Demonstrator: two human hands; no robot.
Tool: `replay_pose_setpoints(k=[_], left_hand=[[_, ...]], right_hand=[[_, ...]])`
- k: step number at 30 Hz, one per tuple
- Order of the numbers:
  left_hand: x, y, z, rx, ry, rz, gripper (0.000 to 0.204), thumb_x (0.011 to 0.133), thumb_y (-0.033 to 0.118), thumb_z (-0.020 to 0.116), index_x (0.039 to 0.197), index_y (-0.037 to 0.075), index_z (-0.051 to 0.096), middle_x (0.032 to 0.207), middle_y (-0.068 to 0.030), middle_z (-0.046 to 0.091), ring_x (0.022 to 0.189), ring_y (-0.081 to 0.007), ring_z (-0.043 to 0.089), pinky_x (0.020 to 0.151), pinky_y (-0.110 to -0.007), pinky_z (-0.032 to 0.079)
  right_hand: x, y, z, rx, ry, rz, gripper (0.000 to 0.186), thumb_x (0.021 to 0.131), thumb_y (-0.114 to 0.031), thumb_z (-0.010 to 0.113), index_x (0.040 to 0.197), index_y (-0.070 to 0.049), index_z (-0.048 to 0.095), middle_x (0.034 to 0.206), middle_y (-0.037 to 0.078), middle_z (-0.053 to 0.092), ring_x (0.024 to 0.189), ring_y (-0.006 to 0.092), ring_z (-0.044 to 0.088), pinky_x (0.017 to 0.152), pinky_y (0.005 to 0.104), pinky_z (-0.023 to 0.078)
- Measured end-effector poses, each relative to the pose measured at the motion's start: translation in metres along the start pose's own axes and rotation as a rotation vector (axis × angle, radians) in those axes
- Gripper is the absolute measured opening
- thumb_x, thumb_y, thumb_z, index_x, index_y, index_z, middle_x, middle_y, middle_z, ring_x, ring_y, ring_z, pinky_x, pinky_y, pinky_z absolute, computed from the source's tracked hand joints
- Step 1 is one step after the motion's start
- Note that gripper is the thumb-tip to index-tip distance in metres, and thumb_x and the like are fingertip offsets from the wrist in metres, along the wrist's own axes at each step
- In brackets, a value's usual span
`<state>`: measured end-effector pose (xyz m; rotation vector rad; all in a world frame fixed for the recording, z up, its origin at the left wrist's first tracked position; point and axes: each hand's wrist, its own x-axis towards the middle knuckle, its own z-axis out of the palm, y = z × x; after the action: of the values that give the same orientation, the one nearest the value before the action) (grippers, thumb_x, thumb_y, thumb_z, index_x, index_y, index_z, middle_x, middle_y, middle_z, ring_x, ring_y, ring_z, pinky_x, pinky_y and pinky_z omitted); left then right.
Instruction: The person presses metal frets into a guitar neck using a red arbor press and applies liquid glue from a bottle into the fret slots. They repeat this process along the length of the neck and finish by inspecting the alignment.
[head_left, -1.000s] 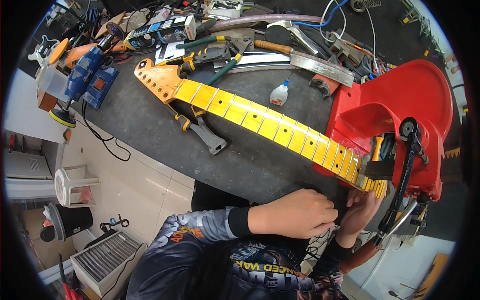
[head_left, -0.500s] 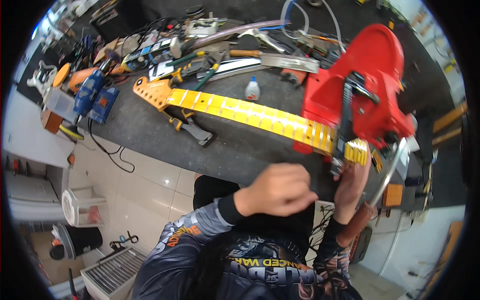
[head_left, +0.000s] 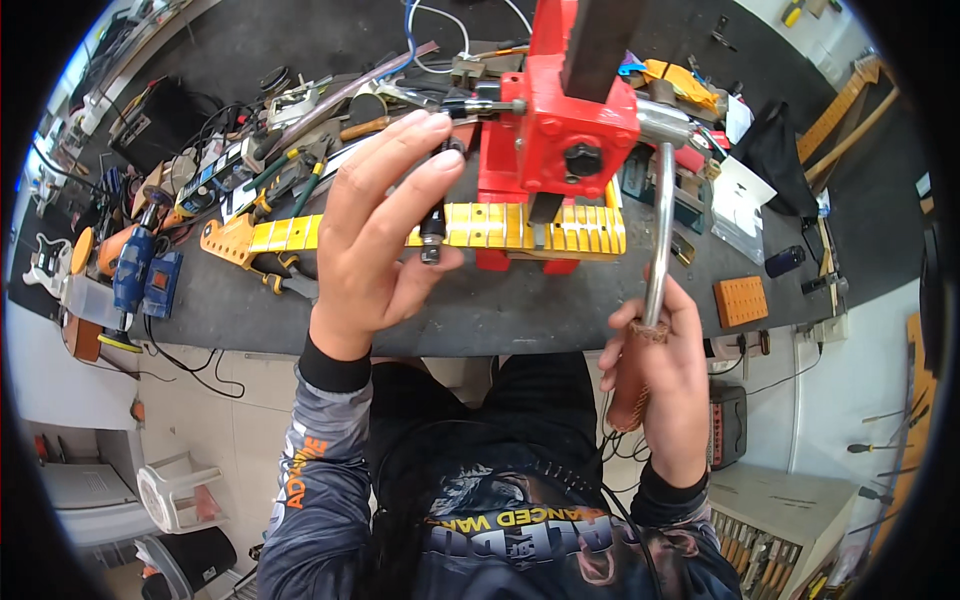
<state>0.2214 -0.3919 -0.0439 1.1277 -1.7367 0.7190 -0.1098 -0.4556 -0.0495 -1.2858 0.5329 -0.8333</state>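
Note:
My right hand (head_left: 670, 370) grips the brown wrapped handle (head_left: 630, 380) of a steel lever (head_left: 660, 230). The lever joins the side of a red arbor press (head_left: 575, 145). Under the press's dark ram lies a guitar neck (head_left: 370, 228) with a yellow fretboard, its headstock to the left. A small metal piece (head_left: 540, 235) sits between ram and fretboard. Above the neck, my left hand (head_left: 365, 230) is raised with its fingers apart. A black rod-like piece (head_left: 433, 225) stands between its fingertips and thumb; the thumb tip is partly behind it.
Pliers and other tools (head_left: 290, 180) crowd the back of the dark bench (head_left: 480, 315). A blue bench tool (head_left: 135, 265) stands at left. On the right are a drilled orange block (head_left: 740, 302) and a dark bottle (head_left: 785, 262). A white stool (head_left: 180, 490) is at lower left.
The view has shifted, bringing the press towards the middle. My right hand has moved from beneath the neck's end to the lever handle. My left hand has risen and its fingers have spread.

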Motion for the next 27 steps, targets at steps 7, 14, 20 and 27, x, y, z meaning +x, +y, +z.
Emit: replay_pose_setpoints(k=[7, 14, 20, 27], left_hand=[[0.007, -0.009, 0.008, -0.025, 0.030, 0.093, 0.064, 0.113, 0.059, 0.061, 0.143, 0.003, 0.069, 0.147, -0.0283, 0.069, 0.136, -0.0494, 0.069, 0.113, -0.056, 0.057], [0.004, -0.019, 0.028, -0.093, 0.157, 0.115, 0.050, 0.111, 0.042, 0.057, 0.141, 0.003, 0.066, 0.142, -0.0291, 0.072, 0.133, -0.0499, 0.071, 0.113, -0.058, 0.057], [0.005, -0.018, 0.032, -0.057, 0.186, 0.100, 0.034, 0.103, 0.015, 0.055, 0.135, 0.005, 0.061, 0.134, -0.0267, 0.074, 0.128, -0.0499, 0.072, 0.112, -0.056, 0.058], [-0.003, -0.007, 0.066, -0.097, 0.390, -0.018, 0.071, 0.116, 0.071, 0.033, 0.134, 0.006, 0.056, 0.129, -0.0267, 0.073, 0.122, -0.0491, 0.074, 0.108, -0.057, 0.062]], right_hand=[[0.004, 0.015, 0.019, -0.615, 0.207, -0.175, 0.088, 0.102, 0.008, 0.071, 0.178, -0.007, 0.029, 0.127, 0.010, 0.060, 0.075, 0.0071, 0.049, 0.068, 0.0245, 0.047], [0.009, 0.014, 0.014, -0.776, 0.168, -0.290, 0.042, 0.100, 0.010, 0.072, 0.140, -0.003, 0.070, 0.120, 0.011, 0.059, 0.073, 0.0099, 0.052, 0.063, 0.0265, 0.045], [0.009, 0.015, 0.012, -0.739, 0.160, -0.286, 0.028, 0.097, 0.011, 0.075, 0.122, -0.002, 0.073, 0.116, 0.012, 0.059, 0.076, 0.0131, 0.054, 0.061, 0.0274, 0.043], [0.010, 0.017, 0.009, -0.719, 0.157, -0.281, 0.024, 0.094, 0.012, 0.078, 0.111, -0.003, 0.072, 0.107, 0.013, 0.062, 0.083, 0.0193, 0.056, 0.070, 0.0313, 0.046]])
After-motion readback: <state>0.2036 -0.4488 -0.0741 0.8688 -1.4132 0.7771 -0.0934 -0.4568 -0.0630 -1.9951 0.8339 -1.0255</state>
